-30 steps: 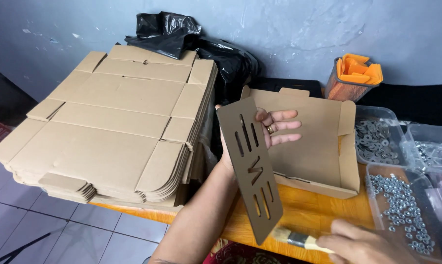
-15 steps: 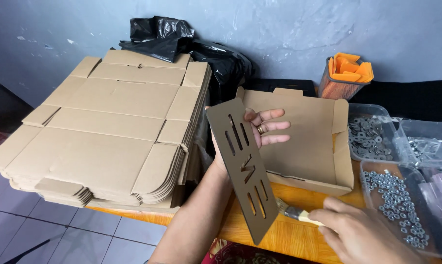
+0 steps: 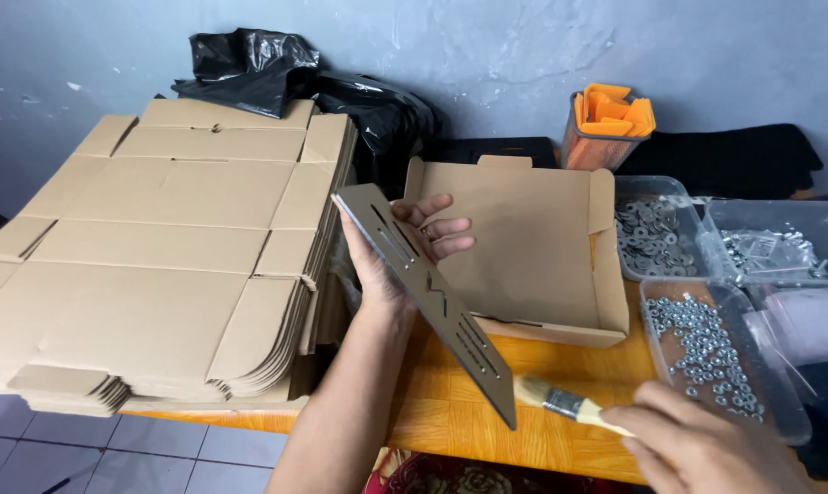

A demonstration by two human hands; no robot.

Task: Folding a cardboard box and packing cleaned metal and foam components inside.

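Between hands: left hand grips slotted metal plate upright; right hand closed on paintbrush, bristles at plate's lower end. Brushing step underway; next stroke needs plate held steady.

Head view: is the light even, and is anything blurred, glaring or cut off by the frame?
Head view: soft, even light with weak shadows; no strong glare, only a dull sheen along the slotted plate in the left hand. The cardboard stack and the tray of nuts are sharp. The right hand, holding the brush, is cut off by the bottom edge and slightly soft.

Brown slotted plate, tan boxes, orange table.
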